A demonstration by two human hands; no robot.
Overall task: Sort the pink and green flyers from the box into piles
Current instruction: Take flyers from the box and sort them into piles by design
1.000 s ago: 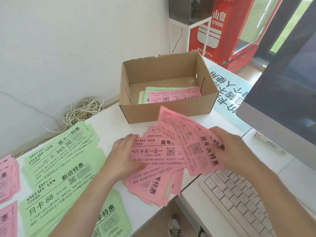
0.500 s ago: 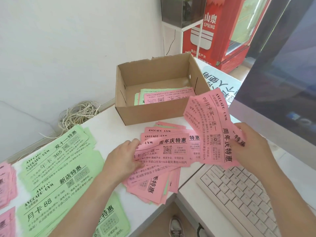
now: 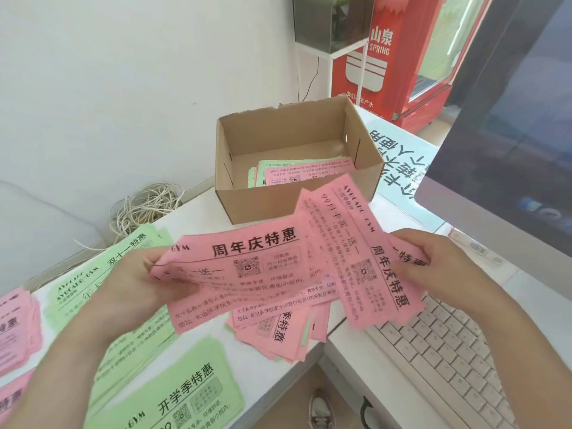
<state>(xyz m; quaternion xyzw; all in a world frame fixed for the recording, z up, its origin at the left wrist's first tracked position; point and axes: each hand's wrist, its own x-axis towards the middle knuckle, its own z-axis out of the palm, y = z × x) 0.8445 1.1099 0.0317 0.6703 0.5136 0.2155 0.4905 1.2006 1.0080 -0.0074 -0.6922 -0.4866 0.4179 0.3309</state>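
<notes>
My left hand (image 3: 136, 280) grips the left end of a fanned bunch of pink paper flyers (image 3: 247, 267), thumb curled over the top edge. My right hand (image 3: 433, 264) pinches the right end of a second bunch of pink flyers (image 3: 365, 264), which stands more upright, thumb on the printed face. The two bunches overlap in the middle and are held above the near edge of the white counter (image 3: 198, 218). Under them a loose heap of more pink flyers (image 3: 278, 332) lies on the counter, partly hanging over its edge. Beyond my hands sits an open brown cardboard box (image 3: 278, 202); inside it a pink flyer (image 3: 309, 173) lies on top of green flyers (image 3: 260, 171). To the left, green flyers are laid out in piles on the counter, one behind my left hand (image 3: 130, 252) and one nearer me (image 3: 185, 391). At the far left edge lie stacks of pink flyers (image 3: 15, 326). A coil of pale cable (image 3: 145, 209) rests against the wall, left of the box. To the right are a white keyboard (image 3: 448, 366) and, behind it, a dark computer monitor (image 3: 510, 150).
</notes>
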